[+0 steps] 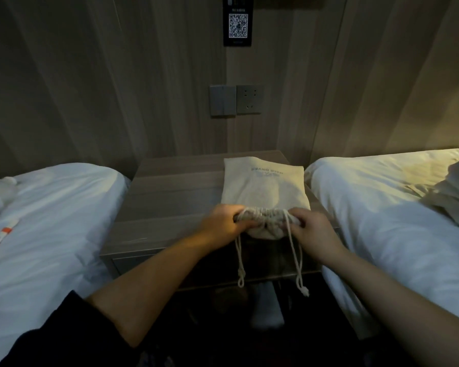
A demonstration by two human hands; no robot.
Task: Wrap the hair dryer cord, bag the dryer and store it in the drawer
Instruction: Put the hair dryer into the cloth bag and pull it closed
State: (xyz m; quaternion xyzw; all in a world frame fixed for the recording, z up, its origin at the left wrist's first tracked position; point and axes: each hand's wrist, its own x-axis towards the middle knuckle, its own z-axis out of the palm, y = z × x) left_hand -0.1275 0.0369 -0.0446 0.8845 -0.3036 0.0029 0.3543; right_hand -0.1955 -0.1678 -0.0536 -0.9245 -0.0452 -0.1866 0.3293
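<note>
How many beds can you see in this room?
2. One bed is on the left of the nightstand, the other bed on its right. Both run past the picture's edges, so more of the room may be hidden.

cream drawstring bag (263,186) with faint grey lettering; grey-brown wood-grain surface (170,197); white beds (51,221) left and right; black-and-white qr code sign (238,22) on far wall.
</note>
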